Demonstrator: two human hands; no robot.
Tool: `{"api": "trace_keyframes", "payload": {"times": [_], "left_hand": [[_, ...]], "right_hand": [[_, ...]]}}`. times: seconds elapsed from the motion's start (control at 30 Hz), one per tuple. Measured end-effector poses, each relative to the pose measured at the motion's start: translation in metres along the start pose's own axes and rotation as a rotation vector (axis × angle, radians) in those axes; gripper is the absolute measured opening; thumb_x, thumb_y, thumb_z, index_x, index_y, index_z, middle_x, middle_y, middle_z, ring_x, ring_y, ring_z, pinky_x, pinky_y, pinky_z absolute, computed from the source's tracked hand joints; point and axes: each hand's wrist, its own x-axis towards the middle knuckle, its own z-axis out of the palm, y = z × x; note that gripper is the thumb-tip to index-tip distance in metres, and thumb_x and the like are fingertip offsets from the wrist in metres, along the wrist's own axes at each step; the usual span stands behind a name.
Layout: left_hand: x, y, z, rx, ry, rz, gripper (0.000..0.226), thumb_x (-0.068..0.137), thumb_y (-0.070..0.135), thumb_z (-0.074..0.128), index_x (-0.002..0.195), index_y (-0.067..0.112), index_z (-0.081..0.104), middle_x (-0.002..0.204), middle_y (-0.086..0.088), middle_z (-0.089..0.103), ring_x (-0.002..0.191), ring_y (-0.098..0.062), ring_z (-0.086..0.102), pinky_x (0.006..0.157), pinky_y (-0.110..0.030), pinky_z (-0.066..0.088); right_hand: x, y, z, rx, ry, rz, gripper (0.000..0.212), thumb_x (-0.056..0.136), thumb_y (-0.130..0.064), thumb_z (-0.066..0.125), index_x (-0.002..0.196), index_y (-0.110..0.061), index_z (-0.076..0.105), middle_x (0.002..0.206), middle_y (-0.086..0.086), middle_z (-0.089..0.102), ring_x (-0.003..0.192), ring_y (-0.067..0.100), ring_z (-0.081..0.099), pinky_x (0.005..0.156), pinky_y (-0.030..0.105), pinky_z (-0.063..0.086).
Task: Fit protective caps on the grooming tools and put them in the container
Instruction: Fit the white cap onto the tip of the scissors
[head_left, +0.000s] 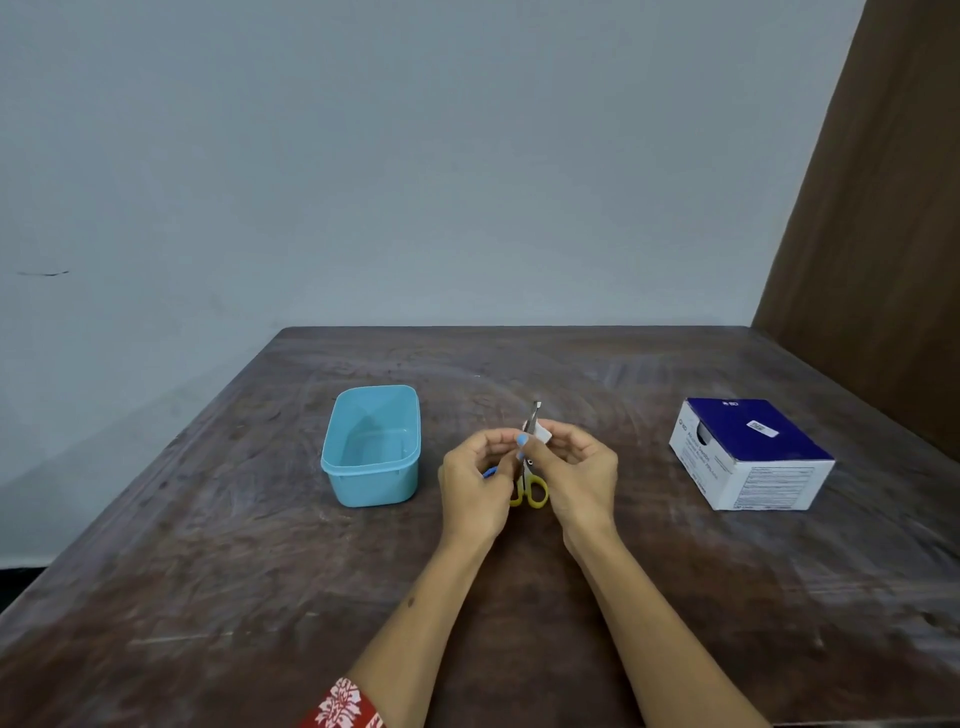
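Both hands are closed on the work above the table (519, 597): the scissors (531, 467) are gripped by the left hand (475, 486), a white cap (543, 432) is pinched at the blades by the right hand (576, 470). Capping is judged underway; seating it fully is needed before the empty blue container (371, 452), just left.

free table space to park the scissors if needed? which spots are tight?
Bare wood lies between the right hand and the blue-and-white box, along the near edge of the table either side of the forearms, and behind the teal container towards the wall. Tightest: the gap between the container and the left hand, which holds the scissors.
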Motion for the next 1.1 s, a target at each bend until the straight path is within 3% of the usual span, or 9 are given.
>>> {"api": "trace_keyframes", "payload": {"times": [0.2, 0.33, 0.47, 0.57, 0.7, 0.8, 0.9, 1.0, 1.1], "left_hand": [[-0.004, 0.002, 0.0, 0.128, -0.062, 0.071, 0.03, 0.078, 0.0, 0.068, 0.104, 0.015, 0.071, 0.082, 0.013, 0.07, 0.078, 0.003, 0.068, 0.068, -0.013, 0.054], [-0.003, 0.004, -0.003, 0.036, -0.025, -0.007, 0.022, 0.082, -0.003, 0.064, 0.095, 0.013, 0.073, 0.071, 0.017, 0.069, 0.069, 0.0, 0.069, 0.059, -0.011, 0.052], [-0.004, 0.007, -0.001, -0.118, 0.0, -0.127, 0.03, 0.079, -0.002, 0.068, 0.075, 0.028, 0.067, 0.063, 0.01, 0.071, 0.063, -0.01, 0.07, 0.058, -0.02, 0.056], [-0.004, 0.005, 0.0, -0.075, -0.038, -0.107, 0.024, 0.082, -0.003, 0.065, 0.083, 0.02, 0.072, 0.065, 0.011, 0.072, 0.067, -0.01, 0.071, 0.059, -0.02, 0.056], [-0.001, 0.003, -0.001, -0.058, 0.003, -0.11, 0.018, 0.08, -0.002, 0.067, 0.084, 0.014, 0.073, 0.064, 0.011, 0.071, 0.062, -0.003, 0.069, 0.053, -0.015, 0.051], [-0.001, 0.003, -0.001, -0.051, 0.008, -0.116, 0.027, 0.08, -0.003, 0.066, 0.08, 0.023, 0.072, 0.069, 0.008, 0.071, 0.063, -0.005, 0.069, 0.054, -0.018, 0.052], [0.0, 0.001, -0.003, -0.054, 0.016, -0.125, 0.023, 0.082, -0.006, 0.061, 0.089, 0.013, 0.073, 0.071, 0.006, 0.072, 0.065, -0.009, 0.07, 0.055, -0.02, 0.053], [0.0, 0.001, -0.004, -0.07, -0.008, -0.124, 0.019, 0.084, -0.004, 0.06, 0.094, 0.007, 0.072, 0.075, 0.002, 0.073, 0.069, -0.011, 0.072, 0.058, -0.02, 0.055], [0.0, 0.002, -0.003, -0.102, -0.053, -0.138, 0.018, 0.086, -0.005, 0.058, 0.098, 0.002, 0.07, 0.084, -0.011, 0.074, 0.075, -0.02, 0.072, 0.067, -0.03, 0.059]], "right_hand": [[-0.001, -0.003, -0.002, 0.065, 0.0, -0.027, 0.012, 0.075, -0.008, 0.076, 0.08, -0.018, 0.074, 0.07, 0.002, 0.074, 0.061, 0.014, 0.067, 0.057, 0.027, 0.056], [0.0, -0.004, -0.001, 0.145, -0.018, 0.001, 0.011, 0.078, -0.005, 0.073, 0.084, -0.014, 0.074, 0.066, 0.002, 0.073, 0.059, 0.012, 0.067, 0.055, 0.022, 0.054], [0.003, -0.002, -0.004, 0.051, 0.107, -0.071, 0.012, 0.082, -0.003, 0.069, 0.091, -0.01, 0.073, 0.07, -0.004, 0.072, 0.062, 0.0, 0.066, 0.06, 0.013, 0.051], [-0.001, -0.001, -0.001, -0.11, 0.059, -0.144, 0.015, 0.082, -0.007, 0.069, 0.087, -0.02, 0.074, 0.068, -0.009, 0.072, 0.065, 0.005, 0.069, 0.061, 0.021, 0.054], [-0.006, -0.002, 0.002, -0.114, 0.032, -0.163, 0.028, 0.082, -0.004, 0.059, 0.083, -0.028, 0.073, 0.059, -0.007, 0.07, 0.048, 0.006, 0.061, 0.045, 0.019, 0.048], [-0.005, -0.002, 0.001, -0.124, 0.017, -0.187, 0.032, 0.081, -0.003, 0.058, 0.08, -0.031, 0.074, 0.064, -0.008, 0.072, 0.053, 0.008, 0.065, 0.049, 0.02, 0.051], [-0.004, 0.0, 0.001, -0.154, -0.034, -0.207, 0.026, 0.079, -0.006, 0.069, 0.083, -0.031, 0.074, 0.069, -0.007, 0.073, 0.062, 0.01, 0.069, 0.056, 0.021, 0.054], [0.001, 0.005, 0.0, -0.163, -0.054, -0.161, 0.021, 0.076, -0.008, 0.075, 0.083, -0.028, 0.074, 0.074, -0.002, 0.074, 0.069, 0.016, 0.071, 0.065, 0.033, 0.057], [0.004, 0.01, -0.001, -0.15, -0.075, -0.078, 0.017, 0.077, -0.013, 0.075, 0.089, -0.024, 0.074, 0.08, 0.003, 0.073, 0.074, 0.025, 0.07, 0.07, 0.041, 0.058]]}}
